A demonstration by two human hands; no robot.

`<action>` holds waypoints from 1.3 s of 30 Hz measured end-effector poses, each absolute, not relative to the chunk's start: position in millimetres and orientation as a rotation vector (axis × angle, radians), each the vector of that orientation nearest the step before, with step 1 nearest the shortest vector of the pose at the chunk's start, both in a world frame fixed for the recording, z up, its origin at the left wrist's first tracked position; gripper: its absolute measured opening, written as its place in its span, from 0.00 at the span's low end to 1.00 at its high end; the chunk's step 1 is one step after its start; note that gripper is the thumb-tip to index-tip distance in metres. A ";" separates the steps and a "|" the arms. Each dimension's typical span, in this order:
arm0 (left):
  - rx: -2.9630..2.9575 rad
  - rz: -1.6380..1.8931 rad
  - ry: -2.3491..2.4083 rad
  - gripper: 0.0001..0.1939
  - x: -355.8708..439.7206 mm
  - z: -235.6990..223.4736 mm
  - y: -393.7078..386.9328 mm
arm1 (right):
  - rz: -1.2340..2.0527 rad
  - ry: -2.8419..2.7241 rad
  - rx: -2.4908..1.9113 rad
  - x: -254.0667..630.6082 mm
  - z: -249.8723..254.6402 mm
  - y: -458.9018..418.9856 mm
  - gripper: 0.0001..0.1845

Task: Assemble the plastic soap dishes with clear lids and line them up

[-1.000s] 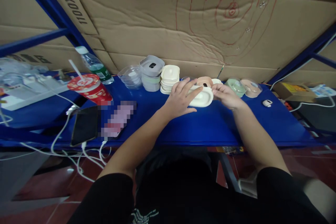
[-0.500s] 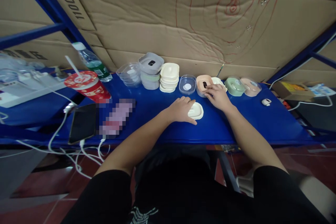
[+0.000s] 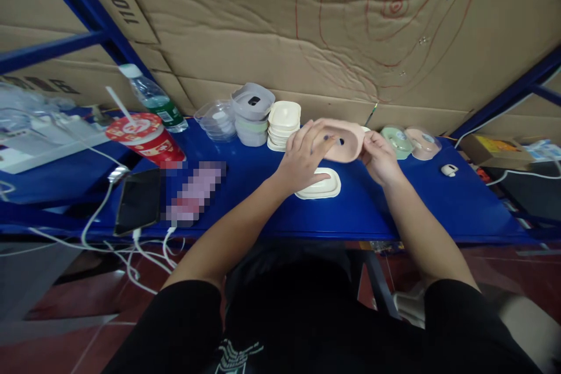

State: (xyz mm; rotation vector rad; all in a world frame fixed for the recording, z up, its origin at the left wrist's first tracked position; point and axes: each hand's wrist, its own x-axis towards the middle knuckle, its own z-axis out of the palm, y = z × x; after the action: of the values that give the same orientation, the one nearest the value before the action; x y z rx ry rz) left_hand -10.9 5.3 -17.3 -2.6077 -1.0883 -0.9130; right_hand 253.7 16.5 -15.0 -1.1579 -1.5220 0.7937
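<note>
- Where the blue table [image 3: 280, 219] lies nearest the person, a cream piece [image 3: 322, 189] rests flat, below the left thumb.
- Left hand [image 3: 300, 158]: fingers spread across the left side of the pink shell [image 3: 349, 143]; from here I cannot tell its grip.
- Right hand [image 3: 380, 158]: nearly closed, pinching the shell's right end.
- Pink shell: raised above the table, hollow side toward the person.
- Behind: cream stack [image 3: 284, 124], then cardboard panel [image 3: 245, 17].

The shell [image 3: 347, 152] is peach-pink, the small tray [image 3: 322, 187] cream, the bench [image 3: 350, 210] deep blue; red rings [image 3: 396, 7] pattern the brown cardboard [image 3: 241, 17].
</note>
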 end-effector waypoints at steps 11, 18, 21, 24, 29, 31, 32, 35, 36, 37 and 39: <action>-2.905 -0.504 -1.207 0.58 -13.9 -9.9 -5.9 | 0.974 -1.917 -1.433 249.8 -10.8 9.3 0.37; -3.029 -0.272 -1.239 0.63 -9.3 -30.2 -6.6 | 0.823 -2.394 -1.502 253.4 -18.9 11.4 0.37; -3.062 -0.206 -1.278 0.65 -10.0 -36.1 -3.9 | 0.812 -2.416 -1.477 250.9 -22.1 12.0 0.37; -3.089 -0.178 -1.301 0.65 -10.2 -35.6 -0.7 | 0.812 -2.410 -1.490 250.6 -24.1 12.7 0.38; -3.019 -0.691 -1.412 0.42 -13.0 -35.9 19.6 | 0.765 -2.405 -1.511 252.5 -24.7 13.8 0.36; -2.911 -0.957 -1.455 0.30 -16.0 -40.2 31.7 | 0.761 -2.415 -1.509 252.7 -24.7 14.0 0.34; -2.879 -1.004 -1.468 0.27 -17.5 -42.9 37.5 | 0.765 -2.418 -1.512 252.6 -24.8 14.1 0.33; -2.872 -0.912 -1.524 0.23 -20.8 -50.3 50.4 | 0.770 -2.414 -1.527 252.2 -25.1 14.2 0.33; -2.873 -0.868 -1.543 0.23 -21.3 -51.7 53.0 | 0.773 -2.411 -1.531 252.1 -25.0 14.1 0.33; -2.870 -0.833 -1.561 0.22 -21.5 -52.5 54.7 | 0.773 -2.411 -1.532 251.9 -24.8 14.1 0.33; -2.859 -0.790 -1.588 0.22 -21.5 -52.3 56.0 | 0.763 -2.425 -1.525 251.5 -24.1 13.8 0.33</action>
State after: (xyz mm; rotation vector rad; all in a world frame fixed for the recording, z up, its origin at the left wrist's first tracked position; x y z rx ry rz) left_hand -21.5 56.0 -52.3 -2.8595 -1.5883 -0.7896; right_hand 251.5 13.8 -24.1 -1.5253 -2.4246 0.7632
